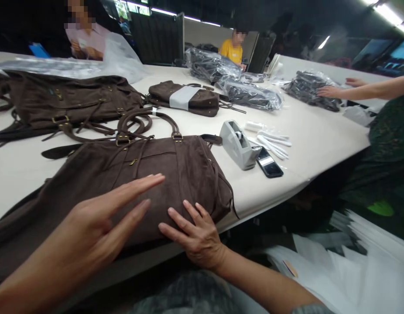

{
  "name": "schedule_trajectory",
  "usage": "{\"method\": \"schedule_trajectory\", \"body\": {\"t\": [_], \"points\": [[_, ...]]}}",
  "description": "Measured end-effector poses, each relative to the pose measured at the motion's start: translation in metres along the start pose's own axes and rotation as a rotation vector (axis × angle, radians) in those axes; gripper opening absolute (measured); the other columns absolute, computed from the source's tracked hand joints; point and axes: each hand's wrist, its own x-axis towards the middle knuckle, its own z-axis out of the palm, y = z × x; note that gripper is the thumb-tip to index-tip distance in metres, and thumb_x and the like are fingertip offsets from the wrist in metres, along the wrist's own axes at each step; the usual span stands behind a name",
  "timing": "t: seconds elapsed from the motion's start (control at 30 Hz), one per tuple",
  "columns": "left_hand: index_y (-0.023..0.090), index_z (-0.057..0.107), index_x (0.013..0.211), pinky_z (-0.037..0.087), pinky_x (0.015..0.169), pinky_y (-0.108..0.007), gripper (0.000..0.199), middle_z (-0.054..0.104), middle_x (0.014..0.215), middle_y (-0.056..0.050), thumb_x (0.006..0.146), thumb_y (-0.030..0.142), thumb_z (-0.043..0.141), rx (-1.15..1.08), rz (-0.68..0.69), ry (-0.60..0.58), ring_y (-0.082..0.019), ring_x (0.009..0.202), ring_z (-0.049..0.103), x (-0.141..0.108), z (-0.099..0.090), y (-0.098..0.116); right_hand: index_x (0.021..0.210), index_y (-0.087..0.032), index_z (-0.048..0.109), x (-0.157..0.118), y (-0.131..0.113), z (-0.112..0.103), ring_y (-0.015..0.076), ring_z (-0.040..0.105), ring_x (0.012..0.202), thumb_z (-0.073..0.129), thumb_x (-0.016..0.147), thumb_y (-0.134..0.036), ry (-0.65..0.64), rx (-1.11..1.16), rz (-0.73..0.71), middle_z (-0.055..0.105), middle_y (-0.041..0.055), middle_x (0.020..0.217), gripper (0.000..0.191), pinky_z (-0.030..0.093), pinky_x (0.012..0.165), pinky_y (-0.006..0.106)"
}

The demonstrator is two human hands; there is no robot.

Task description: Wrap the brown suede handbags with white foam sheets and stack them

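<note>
Smoothing or checking seems under way: the right hand (202,240) lies spread on the nearest brown bag (156,165), the left hand (90,231) open above it. The next stroke calls for a light, flat palm.

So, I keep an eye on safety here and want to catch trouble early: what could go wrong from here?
The front brown bag lies right along the near edge of the table, so a tug toward the person might drag it off. If it swings right, it could bump the tape dispenser or the phone beside it. Its handles could also snag on nearby straps.
</note>
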Motion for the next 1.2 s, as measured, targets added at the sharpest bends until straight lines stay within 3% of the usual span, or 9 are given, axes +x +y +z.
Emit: {"method": "schedule_trajectory", "body": {"t": [0.17, 0.33, 0.43, 0.53, 0.67, 0.73, 0.8, 1.07, 1.2], "points": [[0.011, 0.055, 0.131, 0.045, 0.107, -0.047, 0.052, 0.061, 0.132, -0.013, 0.099, 0.043, 0.030, 0.124, -0.130, -0.008, -0.029, 0.126, 0.054, 0.091, 0.072, -0.012, 0.145, -0.039, 0.042, -0.005, -0.005, 0.008, 0.0282, 0.037, 0.141, 0.052, 0.094, -0.031, 0.102, 0.021, 0.036, 0.039, -0.0061, 0.153, 0.053, 0.039, 0.110, 0.044], [0.007, 0.047, 0.138, 0.033, 0.117, -0.048, 0.057, 0.047, 0.146, -0.017, 0.098, 0.045, 0.035, 0.148, 0.106, -0.191, -0.028, 0.140, 0.038, 0.087, 0.138, -0.031, 0.140, -0.032, 0.051, -0.003, -0.009, 0.015, 0.0263, 0.041, 0.138, 0.055, 0.090, -0.033, 0.220, 0.059, 0.074, 0.047, -0.0022, 0.148, 0.049, 0.040, 0.111, 0.041], [0.007, 0.036, 0.145, 0.026, 0.120, -0.048, 0.059, 0.036, 0.154, -0.017, 0.098, 0.043, 0.037, 0.164, 0.269, -0.295, -0.027, 0.146, 0.026, 0.078, 0.150, -0.027, 0.129, -0.025, 0.060, 0.003, -0.007, 0.007, 0.0242, 0.050, 0.131, 0.058, 0.088, -0.041, 0.311, 0.187, 0.068, 0.057, 0.0004, 0.139, 0.044, 0.041, 0.111, 0.039], [0.007, 0.030, 0.148, 0.023, 0.121, -0.051, 0.061, 0.030, 0.156, -0.018, 0.099, 0.045, 0.033, 0.129, 0.213, -0.284, -0.027, 0.148, 0.021, 0.076, 0.152, -0.018, 0.118, -0.021, 0.063, 0.003, 0.006, -0.019, 0.0162, 0.066, 0.109, 0.054, 0.093, -0.038, 0.436, 0.500, 0.041, 0.071, 0.0018, 0.117, 0.032, 0.050, 0.101, 0.029], [0.010, 0.019, 0.151, 0.023, 0.121, -0.050, 0.065, 0.027, 0.158, -0.017, 0.100, 0.049, 0.028, -0.073, 0.024, -0.229, -0.024, 0.148, 0.020, 0.072, 0.156, -0.005, 0.107, -0.019, 0.067, -0.007, 0.046, -0.062, 0.0153, 0.069, 0.086, 0.051, 0.093, -0.015, 0.540, 0.548, 0.533, 0.073, 0.0064, 0.097, 0.021, 0.057, 0.075, 0.025], [0.014, 0.013, 0.153, 0.022, 0.121, -0.050, 0.066, 0.026, 0.158, -0.015, 0.100, 0.050, 0.029, -0.177, -0.008, -0.221, -0.023, 0.148, 0.020, 0.070, 0.155, -0.002, 0.095, -0.019, 0.069, -0.009, 0.068, -0.075, 0.0175, 0.067, 0.083, 0.056, 0.092, -0.018, 0.505, 0.472, 0.814, 0.070, 0.0065, 0.091, 0.014, 0.055, 0.073, 0.028], [0.018, 0.011, 0.153, 0.019, 0.122, -0.052, 0.070, 0.025, 0.159, -0.014, 0.098, 0.054, 0.033, -0.227, 0.014, -0.226, -0.025, 0.148, 0.019, 0.068, 0.153, -0.002, 0.087, -0.018, 0.069, -0.007, 0.084, -0.078, 0.0171, 0.065, 0.080, 0.058, 0.092, -0.026, 0.393, 0.548, 0.918, 0.067, 0.0055, 0.085, 0.015, 0.053, 0.073, 0.027], [0.014, 0.006, 0.154, 0.015, 0.119, -0.058, 0.094, 0.009, 0.160, -0.022, 0.088, 0.068, 0.045, -0.163, 0.205, -0.283, -0.033, 0.149, 0.007, 0.066, 0.158, -0.004, 0.101, -0.014, 0.072, 0.005, 0.089, -0.069, 0.0188, 0.063, 0.092, 0.044, 0.097, -0.041, -0.088, 1.278, 0.876, 0.069, 0.0068, 0.095, 0.039, 0.050, 0.088, 0.033], [0.008, 0.014, 0.153, 0.014, 0.119, -0.058, 0.104, 0.008, 0.159, -0.026, 0.081, 0.078, 0.043, -0.104, 0.229, -0.313, -0.035, 0.149, 0.005, 0.067, 0.161, 0.001, 0.106, -0.013, 0.071, 0.009, 0.101, -0.083, 0.0203, 0.063, 0.098, 0.045, 0.096, -0.043, -0.265, 1.347, 0.847, 0.070, 0.0063, 0.098, 0.041, 0.048, 0.093, 0.035]]}}
